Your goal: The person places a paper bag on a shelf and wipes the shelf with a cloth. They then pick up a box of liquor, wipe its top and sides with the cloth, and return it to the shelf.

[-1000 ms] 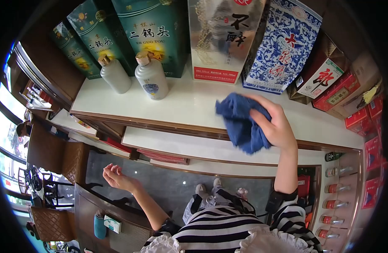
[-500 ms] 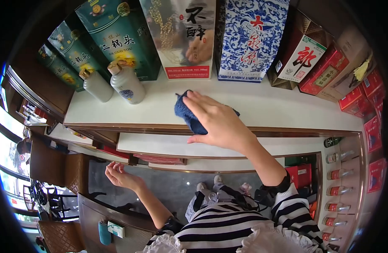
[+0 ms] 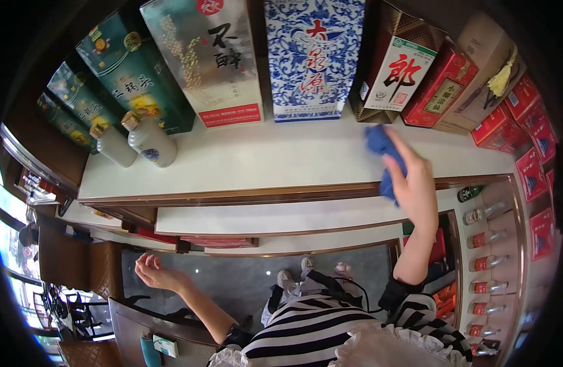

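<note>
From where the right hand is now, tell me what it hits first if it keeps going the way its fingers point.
Probably the brown-and-white box: the right hand, pressing the blue cloth, points up-left toward its base. Depth is unclear.

A shelf (image 3: 245, 160) runs left to right, and a row of boxes stands along its far edge. At the far left of the row are the boxes with round seals (image 3: 104, 79); two bottles (image 3: 132, 142) stand just in front of them, side by side. Right of these come the tall box (image 3: 205, 58), then the patterned box (image 3: 309, 55), then the slanted cartons (image 3: 428, 79). The cloth (image 3: 382, 156) lies on the shelf near its right end, under the right hand (image 3: 416, 183), in front of the cartons. Below the shelf's near edge sit two lower ledges (image 3: 269, 218). The left hand (image 3: 153, 274) hangs low at the left, well apart from the shelf. More bottles (image 3: 483, 251) stand in a column at the lower right.
</note>
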Motion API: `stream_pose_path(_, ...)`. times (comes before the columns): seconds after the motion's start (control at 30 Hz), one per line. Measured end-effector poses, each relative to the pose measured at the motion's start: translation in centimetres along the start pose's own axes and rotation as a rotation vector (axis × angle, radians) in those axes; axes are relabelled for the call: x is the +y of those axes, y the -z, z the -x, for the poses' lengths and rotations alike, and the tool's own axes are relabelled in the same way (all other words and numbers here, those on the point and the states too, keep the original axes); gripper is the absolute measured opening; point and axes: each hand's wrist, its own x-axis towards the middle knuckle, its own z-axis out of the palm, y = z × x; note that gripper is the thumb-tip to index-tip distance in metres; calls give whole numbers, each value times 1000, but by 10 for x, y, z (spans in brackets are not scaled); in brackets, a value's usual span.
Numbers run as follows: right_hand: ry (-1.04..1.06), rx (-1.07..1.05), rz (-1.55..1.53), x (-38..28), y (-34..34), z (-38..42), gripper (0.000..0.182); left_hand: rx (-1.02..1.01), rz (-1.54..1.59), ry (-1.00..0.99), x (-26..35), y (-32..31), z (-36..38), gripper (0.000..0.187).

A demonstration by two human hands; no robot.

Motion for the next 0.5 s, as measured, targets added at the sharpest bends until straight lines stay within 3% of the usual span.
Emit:
stream_pose_path(0.03, -73, 130, 188, 16, 0, -1, 35, 4, -4, -8, 1, 0, 1, 23)
stream_pose_path(0.17, -235, 78, 339, 41, 1, -3, 33, 17, -41, -16, -1, 3, 3, 24)
stream_pose_path(0.3, -4, 14, 223, 14, -35, -13, 25, -5, -47, 12, -9, -2, 8, 24)
stream_pose_path(0.37, 190, 106, 263, 6, -64, -20, 22, -70, -27, 56, -12, -3, 13, 26)
stream_pose_path(0.43, 66, -133, 93, -25, -80, -27, 26, -71, -25, 81, -8, -8, 20, 25)
stream_pose_path(0.5, 208, -268, -54, -45, -111, -22, 26, -105, -12, 86, -7, -14, 25, 24)
